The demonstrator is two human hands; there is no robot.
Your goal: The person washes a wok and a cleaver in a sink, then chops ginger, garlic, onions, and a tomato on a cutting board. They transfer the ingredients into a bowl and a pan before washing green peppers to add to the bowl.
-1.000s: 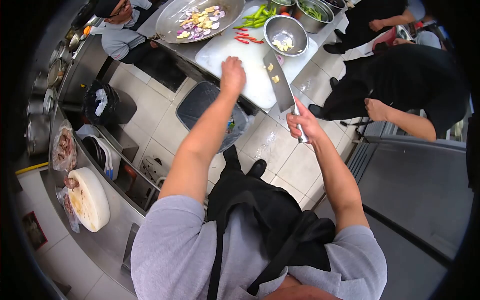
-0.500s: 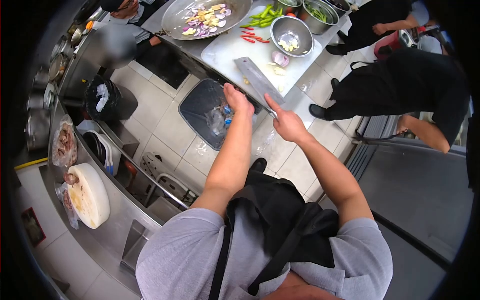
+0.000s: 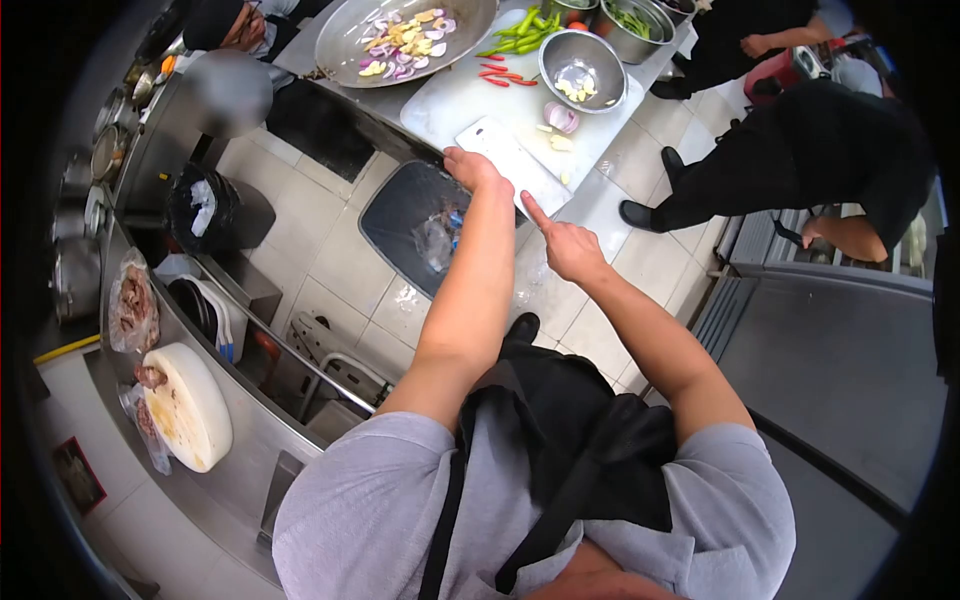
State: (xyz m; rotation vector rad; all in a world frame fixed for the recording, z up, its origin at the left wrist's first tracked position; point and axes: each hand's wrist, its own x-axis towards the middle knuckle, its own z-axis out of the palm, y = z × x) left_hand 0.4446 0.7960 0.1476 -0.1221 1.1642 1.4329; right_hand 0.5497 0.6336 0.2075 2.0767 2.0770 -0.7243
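My right hand (image 3: 572, 248) is closed on the cleaver, its index finger stretched along the blade. The wide cleaver blade (image 3: 512, 160) looks bright and lies over the near edge of the white cutting board (image 3: 430, 112). Beside the blade's left side is my left hand (image 3: 475, 168), fingers hardly bent; nothing shows in it. Past the blade are a cut shallot (image 3: 562, 117) and pale garlic pieces (image 3: 560, 143). Red chilies (image 3: 507, 76), green chilies (image 3: 525, 35) and a steel bowl (image 3: 583, 70) with garlic pieces are on the board's far part.
A large pan (image 3: 340, 45) of sliced shallots stands at the back left. Below the table edge is a grey bin (image 3: 385, 215). One person (image 3: 230, 30) is at the upper left; two others in black are at right. A round chopping block (image 3: 190, 410) sits on the left counter.
The cleaver blade has turned flatter and now looks bright instead of dark grey. My left hand has moved slightly toward the board. The person at right has shifted an arm.
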